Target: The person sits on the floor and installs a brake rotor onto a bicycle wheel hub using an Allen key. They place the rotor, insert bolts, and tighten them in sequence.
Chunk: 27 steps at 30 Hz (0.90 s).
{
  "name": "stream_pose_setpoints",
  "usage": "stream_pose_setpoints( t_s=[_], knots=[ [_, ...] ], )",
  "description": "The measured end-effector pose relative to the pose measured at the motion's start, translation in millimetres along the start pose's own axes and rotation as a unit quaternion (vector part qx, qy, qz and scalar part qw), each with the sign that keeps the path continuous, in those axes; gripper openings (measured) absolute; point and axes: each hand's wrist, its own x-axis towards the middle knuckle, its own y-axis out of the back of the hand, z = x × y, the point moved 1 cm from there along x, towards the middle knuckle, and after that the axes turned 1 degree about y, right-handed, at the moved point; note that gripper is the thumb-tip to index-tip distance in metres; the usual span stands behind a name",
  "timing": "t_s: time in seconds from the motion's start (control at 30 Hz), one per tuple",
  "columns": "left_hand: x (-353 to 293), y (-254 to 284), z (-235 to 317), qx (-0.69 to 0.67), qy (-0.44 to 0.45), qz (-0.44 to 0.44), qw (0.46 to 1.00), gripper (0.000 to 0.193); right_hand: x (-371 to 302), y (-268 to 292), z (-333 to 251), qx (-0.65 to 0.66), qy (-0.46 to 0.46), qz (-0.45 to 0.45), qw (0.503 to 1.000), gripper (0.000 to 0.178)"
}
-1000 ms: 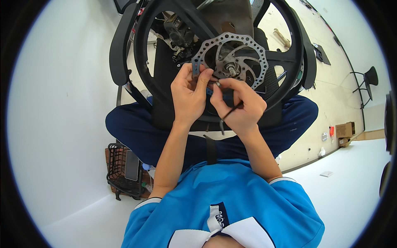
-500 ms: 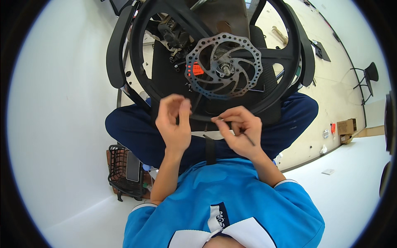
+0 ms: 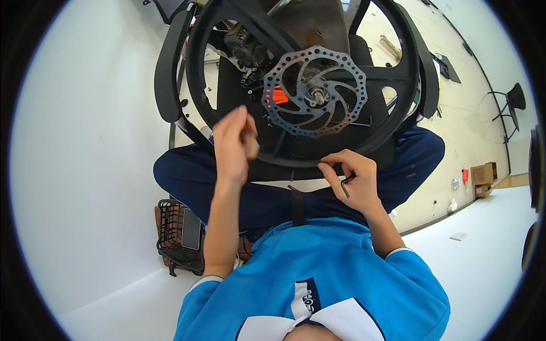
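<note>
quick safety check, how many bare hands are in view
2: the left hand, lower left of the brake disc, and the right hand, below it in view, holding a thin dark rod.

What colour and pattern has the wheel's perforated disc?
The disc is mostly metallic grey, dotted with holes all around; it shows best in the head view.

So a second ago both hands were crowded together on the lower left edge of the brake disc point(image 3: 307, 101), and now they've split up. Left hand point(image 3: 232, 149) let go, dropped back, then swung up over the wheel rim point(image 3: 273, 157), all blurry. Right hand point(image 3: 357, 176) backed off toward the body, dark bent tool point(image 3: 345, 189) along with it. Orange patch point(image 3: 280, 95) now shows through the disc.
</note>
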Motion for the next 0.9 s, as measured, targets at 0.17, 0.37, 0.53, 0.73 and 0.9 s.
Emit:
stream_pose_setpoints(
  t_s=[0.17, 0.37, 0.53, 0.73, 0.9],
  knots=[
    [89.8, 19.8, -34.8, 0.620, -0.178, 0.040, 0.763, 0.027, -16.1, -2.4, 8.4, 0.024, -0.033, -0.030, 0.999, 0.009],
    [89.7, 13.4, -51.8, 0.599, -0.024, 0.001, 0.800, 0.018, -19.7, 7.1, 9.0, 0.034, -0.002, 0.018, 0.999, 0.010],
    [75.1, 10.0, -24.5, 0.619, -0.180, 0.010, 0.764, 0.020, -9.3, 22.6, 19.8, 0.022, -0.006, 0.049, 0.999, 0.009],
    [27.6, 5.4, 18.7, 0.249, -0.107, 0.075, 0.960, 0.036, 13.0, 32.1, 30.5, 0.147, -0.107, 0.124, 0.975, 0.023],
    [12.5, -9.5, 9.4, 0.184, -0.146, 0.006, 0.972, 0.021, 58.6, 18.8, 25.1, 0.225, -0.083, 0.124, 0.963, 0.013]
  ],
)
